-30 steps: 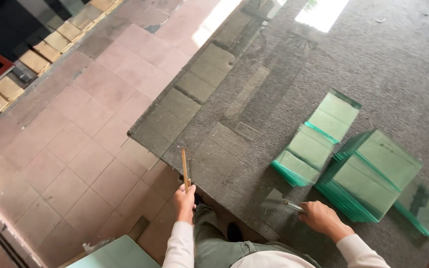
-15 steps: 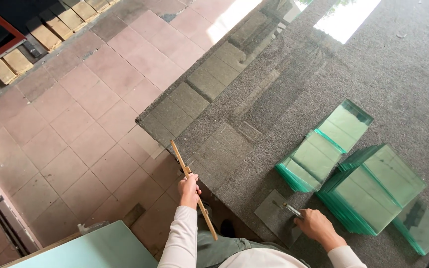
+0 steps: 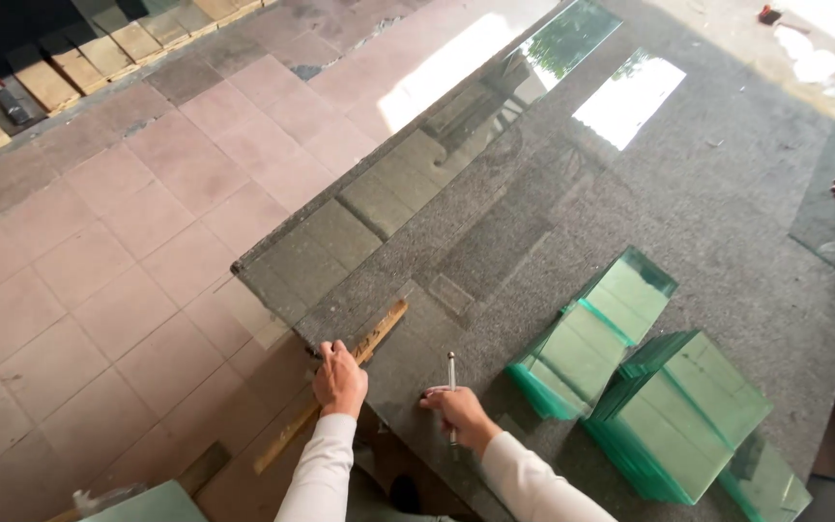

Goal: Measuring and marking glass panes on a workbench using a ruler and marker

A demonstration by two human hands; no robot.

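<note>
Wooden straightedge point(image 3: 359, 362), long, flat, pale.

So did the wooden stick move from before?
Yes. The wooden stick stood up off the table's near edge in the left hand; now it lies slanted across that edge, one end on the grey top.

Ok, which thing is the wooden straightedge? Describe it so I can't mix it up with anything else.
Start at the big grey table and go to its near-left corner. The left hand presses on a long, thin, tan wooden straightedge that runs diagonally off the table edge. The thin metal tool in the right hand is short and silver; the straightedge is the only wooden strip.
</note>
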